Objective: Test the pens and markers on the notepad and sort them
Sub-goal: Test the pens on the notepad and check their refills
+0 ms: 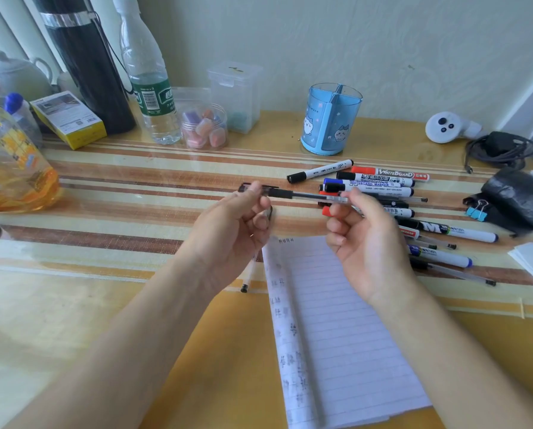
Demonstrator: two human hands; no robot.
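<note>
A clear gel pen with a black grip lies level in the air between both hands, above the table. My left hand pinches its black cap end at the left. My right hand pinches the barrel at the right. A lined notepad with small test marks along its left margin lies below the hands. Several whiteboard markers and pens lie in a pile right of the hands. Another clear pen lies on the table under my left hand.
A blue divided pen holder stands behind the pile. At the back left stand a water bottle, a black flask, clear boxes and a yellow oil bottle. A white controller, cable and black pouch are at the right.
</note>
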